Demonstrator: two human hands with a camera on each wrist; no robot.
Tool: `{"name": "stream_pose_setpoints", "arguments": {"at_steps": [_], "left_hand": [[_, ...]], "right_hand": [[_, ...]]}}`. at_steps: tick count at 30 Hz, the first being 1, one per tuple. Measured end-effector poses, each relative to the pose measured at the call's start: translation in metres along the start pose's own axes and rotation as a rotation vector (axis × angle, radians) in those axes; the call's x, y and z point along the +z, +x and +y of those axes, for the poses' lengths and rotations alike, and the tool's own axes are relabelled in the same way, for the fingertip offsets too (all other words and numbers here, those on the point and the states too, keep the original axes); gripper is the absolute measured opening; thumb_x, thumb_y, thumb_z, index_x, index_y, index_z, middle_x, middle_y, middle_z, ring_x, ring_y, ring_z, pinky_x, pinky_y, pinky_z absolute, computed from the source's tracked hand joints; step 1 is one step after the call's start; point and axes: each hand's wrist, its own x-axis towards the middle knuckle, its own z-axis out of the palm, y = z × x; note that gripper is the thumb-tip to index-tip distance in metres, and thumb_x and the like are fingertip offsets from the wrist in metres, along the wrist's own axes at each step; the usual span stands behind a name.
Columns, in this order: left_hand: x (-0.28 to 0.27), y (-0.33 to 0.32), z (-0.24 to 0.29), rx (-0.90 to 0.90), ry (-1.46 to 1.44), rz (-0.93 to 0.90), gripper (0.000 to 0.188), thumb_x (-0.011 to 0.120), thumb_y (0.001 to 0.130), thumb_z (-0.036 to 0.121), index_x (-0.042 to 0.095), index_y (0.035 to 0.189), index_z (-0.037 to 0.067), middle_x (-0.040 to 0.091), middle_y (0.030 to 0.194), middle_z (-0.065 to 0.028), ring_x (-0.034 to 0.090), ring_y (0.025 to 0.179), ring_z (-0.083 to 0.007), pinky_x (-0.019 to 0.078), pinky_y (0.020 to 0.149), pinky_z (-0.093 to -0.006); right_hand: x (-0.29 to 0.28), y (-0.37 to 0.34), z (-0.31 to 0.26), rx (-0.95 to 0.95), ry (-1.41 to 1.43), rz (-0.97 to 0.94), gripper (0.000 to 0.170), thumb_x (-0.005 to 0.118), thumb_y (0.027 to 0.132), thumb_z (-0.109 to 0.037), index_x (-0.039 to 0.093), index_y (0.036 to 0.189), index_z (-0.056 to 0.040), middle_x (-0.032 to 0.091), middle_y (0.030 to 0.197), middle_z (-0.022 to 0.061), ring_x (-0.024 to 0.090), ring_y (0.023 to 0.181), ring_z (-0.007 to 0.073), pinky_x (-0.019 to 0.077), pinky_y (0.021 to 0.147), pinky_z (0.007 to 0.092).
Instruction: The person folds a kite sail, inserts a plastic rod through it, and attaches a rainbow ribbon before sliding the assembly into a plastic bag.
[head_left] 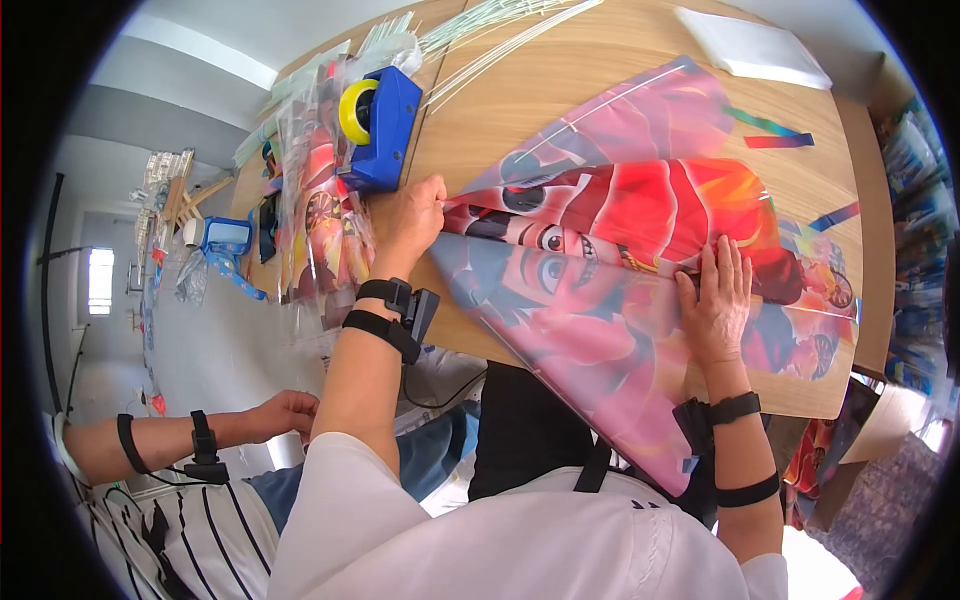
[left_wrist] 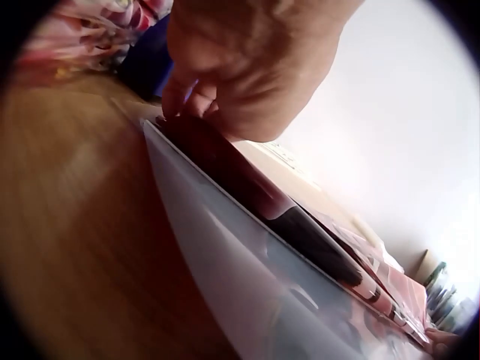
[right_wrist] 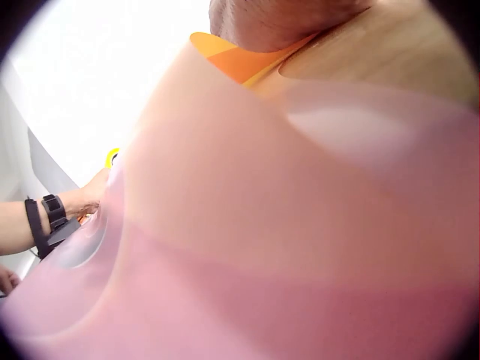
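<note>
A cartoon-printed kite [head_left: 650, 215] of thin sheet lies spread over the table, its red face side partly folded inward and its paler back showing on both wings. At its pointed left end, my left hand [head_left: 413, 218] pinches the tip between curled fingers. In the left wrist view, a thin rod runs along the kite's edge away from these fingertips. My right hand [head_left: 718, 305] rests on the wide part of the kite with fingers extended. Pale pink sheet fills most of the right wrist view, with part of that hand [right_wrist: 281, 19] at the top.
A blue tape dispenser [head_left: 398, 130] with yellow tape stands beyond my left hand. Thin white rods [head_left: 510, 50] lie at the table's far side, and clear-wrapped printed sheets [head_left: 325, 220] lie at left. A white packet [head_left: 755, 48] is at the far right. Another person's hand [head_left: 282, 410] is at lower left.
</note>
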Motion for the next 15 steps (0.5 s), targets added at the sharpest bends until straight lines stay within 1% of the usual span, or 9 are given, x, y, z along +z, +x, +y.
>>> {"name": "stream_pose_setpoints", "arguments": {"at_steps": [2,3,5,6,8,10,11,14,15], "left_hand": [[0.006,0.002,-0.009,0.013,0.17,0.047,0.01,0.062,0.077,0.003,0.054,0.083,0.002,0.062,0.083,-0.0184,0.059,0.082,-0.0402,0.0461,0.07,-0.0487],[0.006,0.006,-0.002,0.024,0.156,0.05,0.01,0.062,0.077,0.003,0.054,0.083,0.002,0.062,0.083,-0.0184,0.059,0.082,-0.0402,0.0461,0.07,-0.0487],[0.001,0.017,0.026,0.074,0.202,0.242,0.011,0.061,0.079,0.004,0.058,0.088,0.0,0.064,0.09,-0.0196,0.062,0.085,-0.0393,0.0483,0.072,-0.0461],[0.003,0.026,0.045,0.092,0.179,0.237,0.011,0.061,0.079,0.004,0.058,0.088,0.0,0.064,0.09,-0.0196,0.062,0.085,-0.0393,0.0483,0.072,-0.0461],[0.012,0.047,0.094,0.248,-0.19,0.053,0.022,0.063,0.08,0.006,0.06,0.101,-0.001,0.065,0.102,-0.0198,0.063,0.095,-0.0363,0.0502,0.08,-0.0414],[0.029,0.064,0.148,0.379,-0.358,-0.058,0.038,0.071,0.076,0.011,0.061,0.111,-0.002,0.066,0.107,-0.0202,0.064,0.1,-0.0337,0.0503,0.086,-0.0383],[0.042,0.072,0.167,0.396,-0.367,-0.064,0.038,0.071,0.076,0.011,0.061,0.111,-0.002,0.066,0.107,-0.0202,0.064,0.1,-0.0337,0.0503,0.086,-0.0383],[0.071,0.101,0.207,0.36,-0.291,-0.249,0.052,0.08,0.068,0.018,0.062,0.112,-0.003,0.066,0.105,-0.0221,0.064,0.1,-0.034,0.0507,0.086,-0.0377],[0.071,0.109,0.219,0.302,-0.22,-0.382,0.056,0.082,0.064,0.02,0.062,0.111,-0.004,0.066,0.103,-0.0226,0.065,0.099,-0.0339,0.0509,0.085,-0.038]], "right_hand": [[0.0,0.001,-0.001,0.003,0.008,-0.004,0.052,0.064,0.087,-0.03,0.054,0.125,0.0056,0.049,0.136,0.0245,0.042,0.131,0.0387,0.0273,0.112,0.0531],[0.001,0.001,-0.001,-0.005,0.008,0.002,0.053,0.065,0.087,-0.03,0.054,0.125,0.0055,0.049,0.136,0.0244,0.043,0.131,0.0388,0.0275,0.112,0.0532],[-0.001,0.002,-0.001,0.001,0.007,-0.001,0.054,0.067,0.084,-0.03,0.055,0.124,0.0048,0.048,0.136,0.0247,0.043,0.13,0.0397,0.0281,0.112,0.0539],[-0.003,0.002,-0.001,0.016,-0.018,-0.004,0.054,0.067,0.084,-0.03,0.055,0.124,0.0048,0.048,0.136,0.0247,0.043,0.13,0.0397,0.0281,0.112,0.0539],[-0.004,0.003,-0.002,0.004,0.015,0.004,0.054,0.067,0.083,-0.03,0.055,0.123,0.0046,0.048,0.136,0.0255,0.043,0.13,0.0406,0.0289,0.111,0.0534],[-0.007,0.004,-0.003,0.023,0.02,0.0,0.054,0.068,0.083,-0.03,0.055,0.123,0.0046,0.048,0.136,0.0257,0.043,0.129,0.0409,0.0295,0.111,0.0528],[-0.008,0.004,-0.003,0.032,0.044,-0.006,0.054,0.068,0.083,-0.03,0.055,0.122,0.0046,0.048,0.136,0.0258,0.044,0.129,0.0412,0.0302,0.111,0.0522],[-0.01,0.005,-0.003,0.054,0.085,0.006,0.054,0.068,0.082,-0.03,0.056,0.121,0.0048,0.049,0.135,0.0254,0.044,0.128,0.0412,0.032,0.11,0.0509],[-0.011,0.005,-0.002,0.048,0.098,0.021,0.053,0.069,0.082,-0.03,0.057,0.12,0.005,0.05,0.134,0.025,0.045,0.127,0.0402,0.0334,0.109,0.0505]]}}
